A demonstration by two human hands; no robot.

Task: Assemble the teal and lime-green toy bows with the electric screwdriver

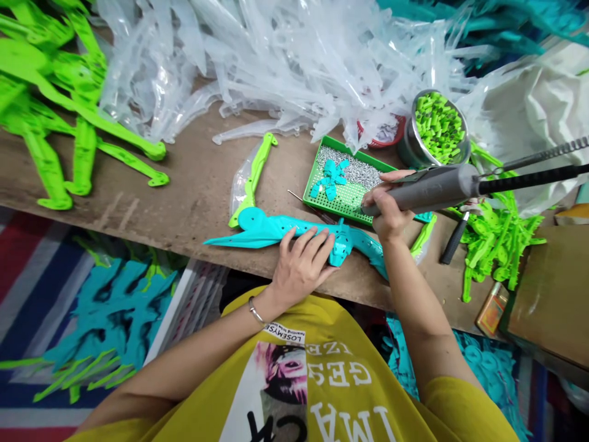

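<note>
A teal plastic toy bow piece (pixel 269 229) lies along the front edge of the wooden bench. My left hand (pixel 304 261) rests on its middle, fingers spread and pressing it down. My right hand (pixel 389 209) is wrapped round a grey electric screwdriver (pixel 430 189), whose cable runs off to the right. The tool's tip points down at the green tray (pixel 350 197), which holds small silver screws and a few teal parts (pixel 330 178).
A heap of clear plastic pieces (pixel 294 61) fills the back of the bench. Green bow parts (pixel 59 116) lie at the left, and more green parts (pixel 497 239) at the right. A metal bowl of green pegs (pixel 437 126) stands behind the tray. A black-handled tool (pixel 453 240) lies nearby.
</note>
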